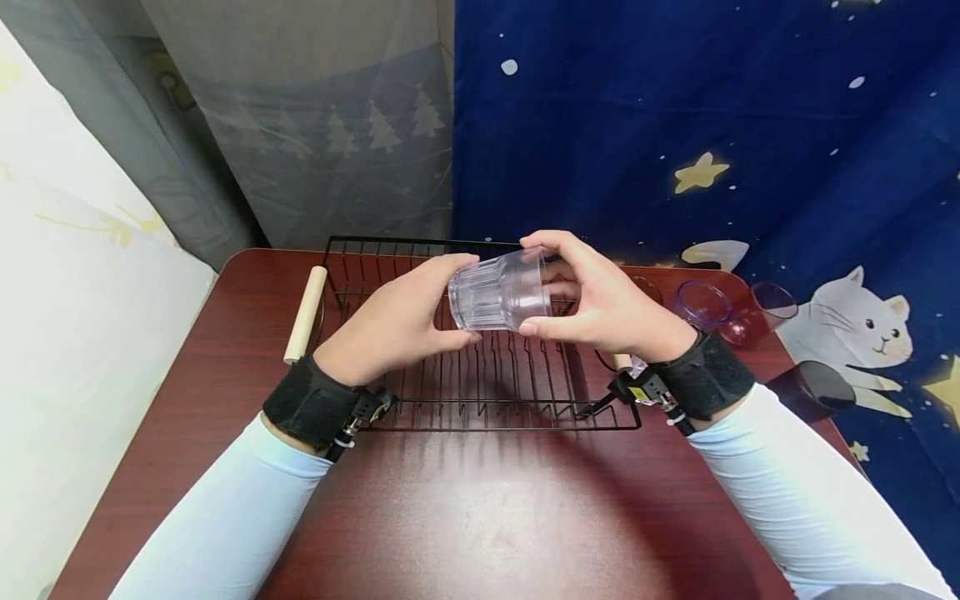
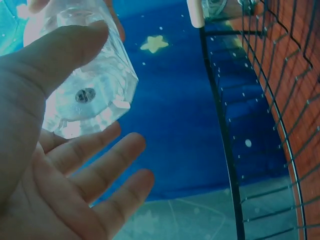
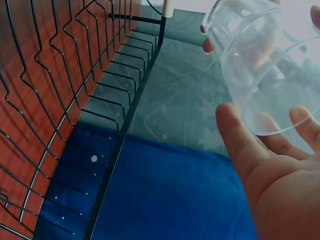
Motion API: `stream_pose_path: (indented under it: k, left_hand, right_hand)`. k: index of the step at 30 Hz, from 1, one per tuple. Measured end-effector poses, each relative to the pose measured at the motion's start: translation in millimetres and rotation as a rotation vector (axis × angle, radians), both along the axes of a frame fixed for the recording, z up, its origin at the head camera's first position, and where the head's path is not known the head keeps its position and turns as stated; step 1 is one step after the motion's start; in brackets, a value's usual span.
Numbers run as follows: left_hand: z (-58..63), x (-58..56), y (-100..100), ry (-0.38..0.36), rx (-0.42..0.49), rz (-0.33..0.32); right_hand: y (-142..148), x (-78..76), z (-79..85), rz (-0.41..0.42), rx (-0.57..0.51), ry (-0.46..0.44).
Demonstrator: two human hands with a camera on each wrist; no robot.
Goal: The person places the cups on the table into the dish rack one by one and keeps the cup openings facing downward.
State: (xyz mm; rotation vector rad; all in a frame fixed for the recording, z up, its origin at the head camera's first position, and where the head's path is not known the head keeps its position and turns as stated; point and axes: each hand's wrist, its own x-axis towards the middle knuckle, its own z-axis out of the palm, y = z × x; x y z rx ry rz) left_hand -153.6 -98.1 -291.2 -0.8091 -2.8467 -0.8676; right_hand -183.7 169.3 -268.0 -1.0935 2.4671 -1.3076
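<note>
A clear drinking glass [image 1: 495, 292] is held on its side above a black wire dish rack [image 1: 480, 417]. My left hand [image 1: 397, 321] grips its base end, the thumb lying across the glass in the left wrist view, where the faceted base [image 2: 85, 107] shows a small dark mark. At the rim end, my right hand [image 1: 607, 304] holds the glass with thumb and fingers spread around the mouth. The open rim [image 3: 272, 131] faces that palm in the right wrist view. Nothing is visible inside the glass.
Light wooden handles flank the rack, the left one [image 1: 306, 315] in plain sight. On the table's right stand a blue-rimmed glass [image 1: 702, 304], a reddish glass [image 1: 759, 317] and a dark cup [image 1: 813, 392]. A blue starry curtain [image 1: 600, 125] hangs behind the reddish-brown table [image 1: 450, 517].
</note>
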Motion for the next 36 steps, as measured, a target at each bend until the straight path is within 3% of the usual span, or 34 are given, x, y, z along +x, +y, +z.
stream_pose_path:
  k: [6,11,17,24,30,36]
  left_hand:
    - [2.2,1.9,-2,-0.007,0.007,-0.027]
    - [1.2,1.8,-6,-0.004,0.042,-0.069]
    - [0.7,0.3,-12,0.009,0.105,-0.135]
    - [5.4,-1.9,-11,0.052,0.164,-0.214]
    - [9.7,-5.0,-4,0.087,0.139,-0.245]
    - [13.2,-8.5,2,0.036,0.025,-0.189]
  right_hand:
    - [-1,0.2,-3.6,0.062,-0.050,-0.065]
    - [0,-0.9,-7.9,0.062,-0.018,-0.081]
    - [0,-2.6,-15.1,0.022,0.107,0.002]
    - [-8,-3.5,-23.3,-0.097,0.338,0.106]
    - [-19,-3.6,-30.7,-0.085,0.416,0.144]
    - [-19,-7.0,-38.3,-0.073,0.447,0.142]
